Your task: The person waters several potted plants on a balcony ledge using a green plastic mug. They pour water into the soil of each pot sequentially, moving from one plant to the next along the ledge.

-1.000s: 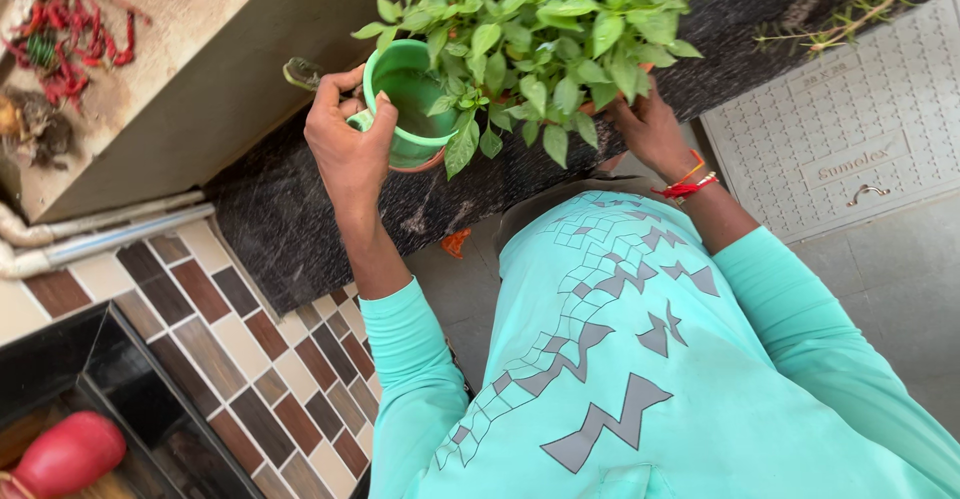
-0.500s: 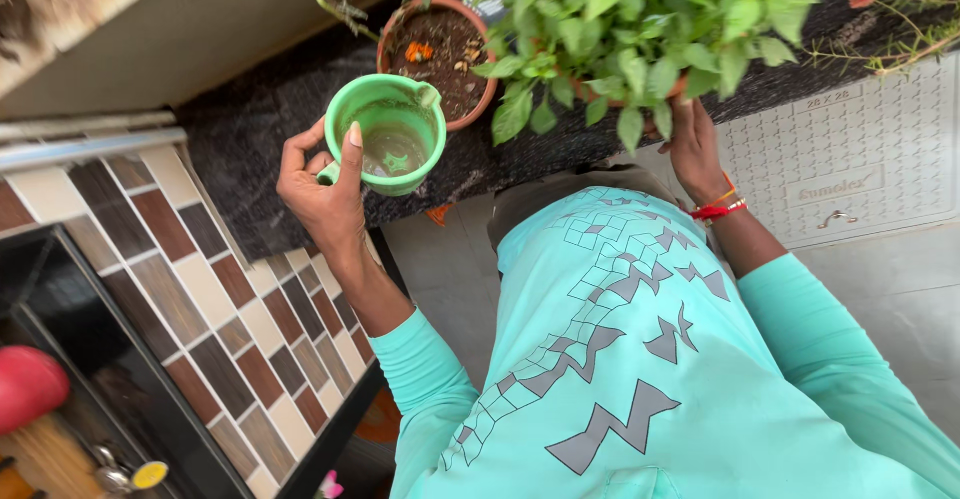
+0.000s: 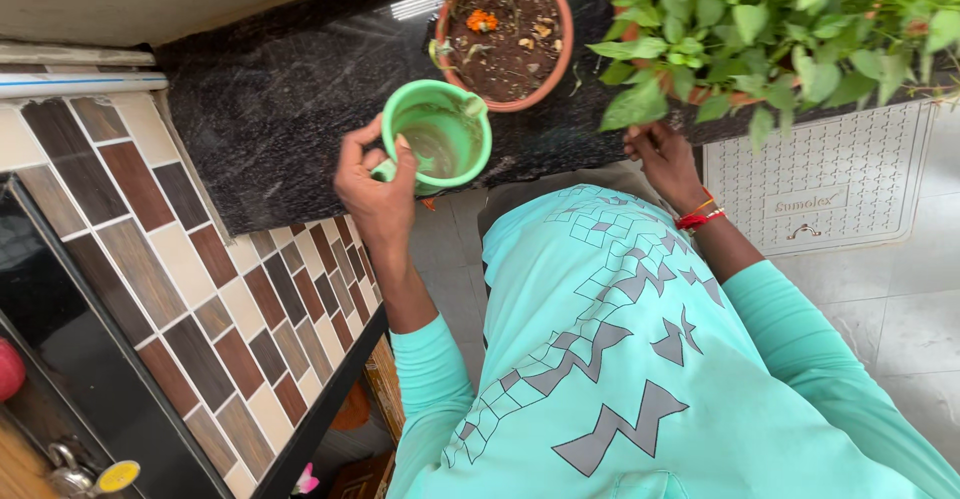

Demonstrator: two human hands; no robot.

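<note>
The left hand [image 3: 378, 191] has its grip closed on the handle side of a green mug [image 3: 437, 137], thumb over the rim, and holds the mug above the front part of the dark stone counter [image 3: 270, 109]. The mug sits just in front of a clay pot [image 3: 505, 34] of bare soil with a small orange flower; the two look close, though I cannot tell whether they touch. The right hand [image 3: 665, 159] is up at the counter's front edge, under the leaves of a bushy green plant [image 3: 790, 29]; its fingers curl toward the plant's pot, but the leaves hide how tightly they close or what they hold. A red thread band [image 3: 698, 219] circles that wrist.

To the left of the mug the counter is bare up to the tiled wall [image 3: 180, 299], leaving free room on that side. Right of the plant lies a white mat [image 3: 840, 179] on the floor.

Compared with half a second ago, the mug has come nearer the clay pot and is tipped less toward the camera, and the right hand has stayed under the leaves.
</note>
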